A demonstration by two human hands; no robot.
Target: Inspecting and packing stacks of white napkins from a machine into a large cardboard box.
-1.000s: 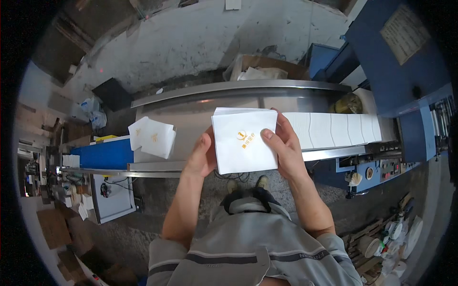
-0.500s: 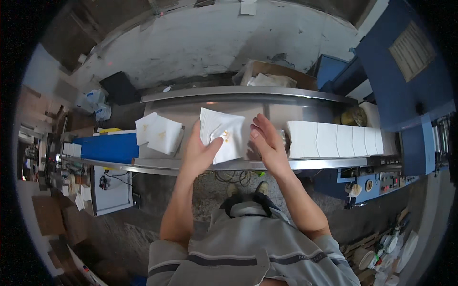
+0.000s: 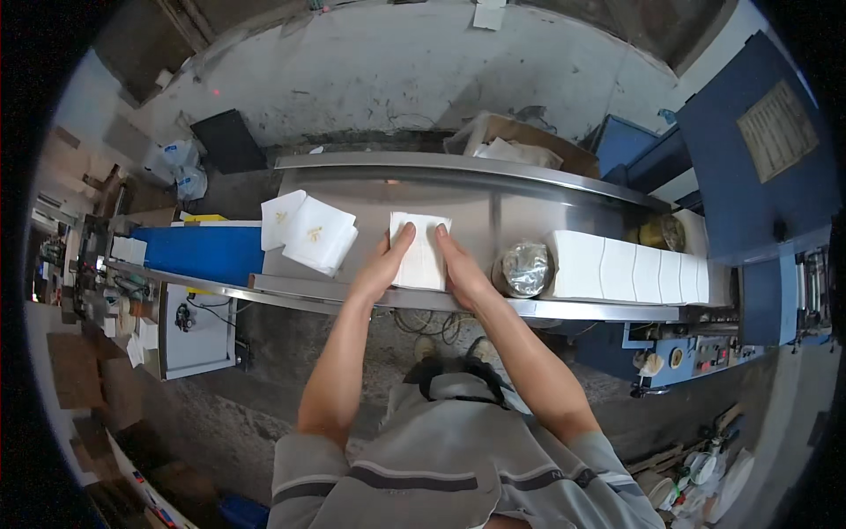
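A stack of white paper napkins [image 3: 420,254] is between my hands above the middle of the metal table [image 3: 493,189], its edges turned up toward me. My left hand [image 3: 377,269] presses its left side and my right hand [image 3: 463,271] its right side, both thumbs near the top. To the left lie two overlapping piles of white napkins with gold prints [image 3: 324,236]. Right of my right hand sits a round object in shiny clear wrapping [image 3: 526,269]. Beside it, a long row of packed white napkins [image 3: 630,269] runs to the right.
A raised metal rail [image 3: 441,165] borders the far side of the table. A blue surface [image 3: 198,254] adjoins on the left, and blue machinery [image 3: 749,150] stands at the right. Behind the table is an open cardboard box [image 3: 520,145].
The printed napkin stack in my left hand has turned so its edges face up. My right hand, free before, has moved left onto the stack. The wrapped round object is now uncovered.
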